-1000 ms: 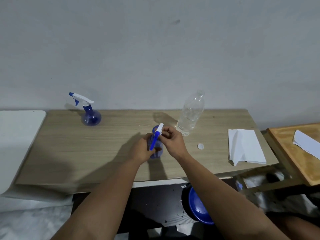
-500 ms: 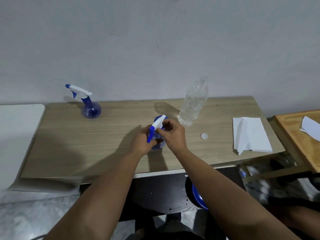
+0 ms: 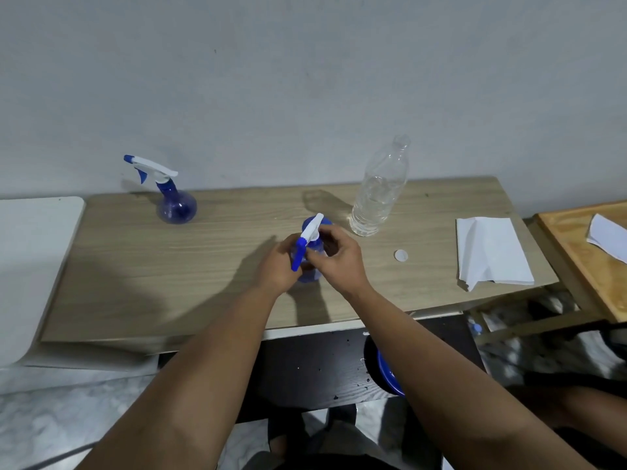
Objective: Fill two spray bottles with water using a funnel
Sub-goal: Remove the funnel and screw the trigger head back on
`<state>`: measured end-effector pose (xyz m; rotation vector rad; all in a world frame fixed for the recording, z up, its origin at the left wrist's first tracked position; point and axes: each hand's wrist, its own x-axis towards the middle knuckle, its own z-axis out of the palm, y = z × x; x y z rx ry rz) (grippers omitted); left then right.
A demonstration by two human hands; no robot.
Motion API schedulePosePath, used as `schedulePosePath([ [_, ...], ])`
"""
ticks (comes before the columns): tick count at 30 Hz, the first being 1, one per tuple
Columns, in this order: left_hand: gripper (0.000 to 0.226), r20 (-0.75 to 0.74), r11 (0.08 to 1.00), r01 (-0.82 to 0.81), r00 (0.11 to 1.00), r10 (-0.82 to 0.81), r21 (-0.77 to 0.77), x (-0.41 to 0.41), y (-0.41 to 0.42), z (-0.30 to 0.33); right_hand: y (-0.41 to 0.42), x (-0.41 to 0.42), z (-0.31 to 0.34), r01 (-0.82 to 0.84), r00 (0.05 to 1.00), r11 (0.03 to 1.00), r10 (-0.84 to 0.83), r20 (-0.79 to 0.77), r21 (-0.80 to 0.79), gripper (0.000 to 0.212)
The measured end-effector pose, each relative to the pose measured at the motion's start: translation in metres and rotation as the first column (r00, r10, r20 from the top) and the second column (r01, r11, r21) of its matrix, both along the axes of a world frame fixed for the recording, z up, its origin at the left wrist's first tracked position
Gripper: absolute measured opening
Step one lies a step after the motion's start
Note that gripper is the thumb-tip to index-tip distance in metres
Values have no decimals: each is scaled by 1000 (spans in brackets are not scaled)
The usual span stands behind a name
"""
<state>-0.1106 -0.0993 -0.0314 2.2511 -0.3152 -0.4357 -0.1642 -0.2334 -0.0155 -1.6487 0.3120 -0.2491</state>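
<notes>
Wall [image 3: 305,79]: plain grey, unmarked.
Table [image 3: 169,266]: light wood-grain.
Side table [image 3: 583,252]: orange wood, at right.
Floor [image 3: 51,418]: pale marbled.

You get a dim, flat, slightly bluish picture with soft detail throughout. Light falls from the upper right and somewhat in front of you: your forearms throw a broad dark shadow leftward across the table [image 3: 203,252], and the clear water bottle [image 3: 380,191] casts a faint one to its left. No glare shows on the wood; only weak highlights sit in the bottle. The wide lens bows the table edges. The lower right corner under the table smears with blur.
</notes>
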Motion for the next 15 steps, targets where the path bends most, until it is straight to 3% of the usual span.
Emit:
schedulePosePath([
  [2, 44, 1, 1000, 2, 1000, -2, -8, 0, 1, -1, -1, -1, -1, 22, 1000, 1000, -22, -15, -5, 30],
  [7, 39, 29, 1000, 15, 999, -15, -13, 2, 1, -2, 3, -3, -2, 7, 1000, 999, -6, 6, -51, 43],
  [11, 38, 0, 999, 10, 1000, -10, -44, 1, 2, -2, 7, -3, -7, 82, 997, 994, -83, -7, -77, 27],
  [15, 40, -22, 998, 3, 1000, -5, -55, 1, 3, -2, 11, -5, -9, 83, 997, 993, -82, 8, -83, 46],
])
